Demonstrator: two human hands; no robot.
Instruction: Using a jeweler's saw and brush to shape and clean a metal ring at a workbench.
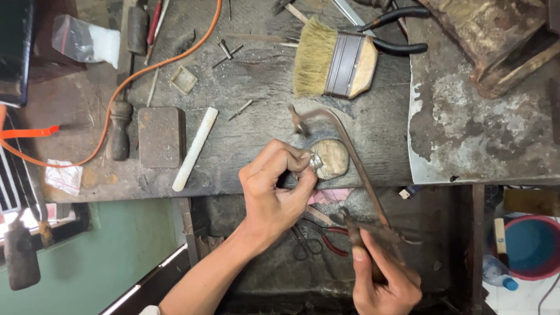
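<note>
Basically left hand (pixel 274 192) was pinched tight w/ thumb and fingers clamped on a small silvery metal piece (pixel 315 160), pressed against the rounded wooden peg (pixel 332 158) jutting off the counter (pixel 251 125) edge. Right hand (pixel 382 280) sat lower right, grip closed round the handle of a jeweller's saw (pixel 350 151). Saw frame's long axis ran diagonally from that handle up-left, its far end past the peg, so the metal piece lay up-left of the right hand's grip and just left of the frame bar. Left hand was the nearer one, touching the piece; right hand well apart from it, joined only via the saw. Couldn't tell if the blade touched the piece, too thin to see.

Packages/labels: clear plastic bag w/ white contents (pixel 84 41) at counter's top left; small crumpled clear-white packet w/ reddish marks (pixel 64 177) at left edge; orange strap (pixel 29 132) left of that. Pink cloth scrap (pixel 326 195) just under the peg. No readable signs.

Other stuff: wide bristle brush w/ metal ferrule (pixel 333 58) top centre, black-handled pliers (pixel 396 29) beside it, white stick (pixel 195 149) lying diagonal, dark rectangular block (pixel 160 137) to its left, orange cable (pixel 157 64) curving across. Red-rimmed blue bowl (pixel 531 248) and plastic bottle (pixel 499 273) on floor, lower right
</note>
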